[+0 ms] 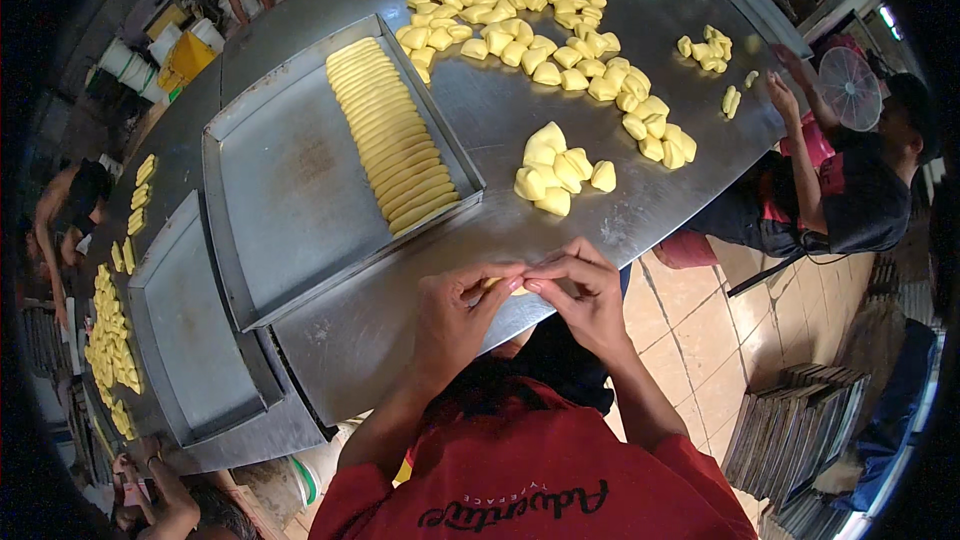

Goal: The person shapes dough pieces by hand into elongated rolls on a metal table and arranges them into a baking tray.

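My left hand [455, 320] and my right hand [582, 292] meet above the near edge of the metal table [345, 355]. Both are closed in a pinch on one small piece of yellow dough [515, 287], mostly hidden by the fingers. Just beyond them lies a small heap of yellow dough pieces [552, 175]. To the left stands a metal tray [290, 165], with a row of slim dough rolls [395, 140] packed side by side along its right part.
Many dough pieces [500, 0] spread across the far table. A second tray [195, 320] lies at left beside more dough [108, 340]. At right a co-worker [850, 175] sits by a small dough pile [708, 50]; other people are at the left. Stacked trays [795, 430] stand on the floor.
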`<action>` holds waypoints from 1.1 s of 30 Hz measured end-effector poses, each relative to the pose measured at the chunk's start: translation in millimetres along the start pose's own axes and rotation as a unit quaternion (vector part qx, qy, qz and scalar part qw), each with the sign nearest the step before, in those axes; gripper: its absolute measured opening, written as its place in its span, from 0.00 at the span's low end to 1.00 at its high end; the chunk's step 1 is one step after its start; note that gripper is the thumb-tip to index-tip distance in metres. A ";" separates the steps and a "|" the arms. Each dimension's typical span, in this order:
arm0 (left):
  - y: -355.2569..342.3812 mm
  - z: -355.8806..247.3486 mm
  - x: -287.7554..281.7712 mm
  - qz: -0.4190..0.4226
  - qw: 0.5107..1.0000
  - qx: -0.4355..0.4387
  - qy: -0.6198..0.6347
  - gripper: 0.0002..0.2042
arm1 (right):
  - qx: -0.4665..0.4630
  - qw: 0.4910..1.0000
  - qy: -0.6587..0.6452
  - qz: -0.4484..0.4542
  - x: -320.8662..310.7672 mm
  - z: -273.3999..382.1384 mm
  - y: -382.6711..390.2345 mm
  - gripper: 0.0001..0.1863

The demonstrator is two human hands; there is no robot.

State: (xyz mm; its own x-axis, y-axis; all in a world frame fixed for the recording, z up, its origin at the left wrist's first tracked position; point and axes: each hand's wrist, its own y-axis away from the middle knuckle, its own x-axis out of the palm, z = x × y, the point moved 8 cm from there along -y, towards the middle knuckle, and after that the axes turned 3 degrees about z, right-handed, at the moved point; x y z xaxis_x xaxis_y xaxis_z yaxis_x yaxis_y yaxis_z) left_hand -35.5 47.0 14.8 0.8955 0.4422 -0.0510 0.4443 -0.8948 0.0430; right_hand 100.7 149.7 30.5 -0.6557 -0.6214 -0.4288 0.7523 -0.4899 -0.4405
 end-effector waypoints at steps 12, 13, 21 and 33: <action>-11.5 27.2 -19.3 0.073 0.988 -0.099 0.091 0.08 | 0.125 0.977 0.001 0.175 -9.4 -8.9 -8.6 0.12; -14.0 23.4 -18.9 0.075 0.988 -0.101 0.095 0.08 | 0.128 0.976 0.003 0.176 -8.7 -7.6 -10.6 0.12; -14.2 46.4 -2.5 0.148 0.925 0.150 -0.316 0.07 | 0.065 0.966 0.038 0.246 22.8 -45.0 -2.8 0.10; -33.5 46.7 -1.0 0.114 0.924 0.080 -0.357 0.19 | 0.115 0.954 0.193 0.197 14.5 -49.0 0.6 0.23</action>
State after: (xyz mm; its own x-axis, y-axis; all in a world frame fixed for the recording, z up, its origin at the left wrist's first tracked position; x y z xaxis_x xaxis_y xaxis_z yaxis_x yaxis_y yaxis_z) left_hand -52.5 73.6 -33.2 0.6945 0.1389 -0.7060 0.1859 -0.9825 -0.0105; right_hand 88.5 170.3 -14.6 -0.2611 -0.5348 -0.8036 0.9100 -0.4140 -0.0202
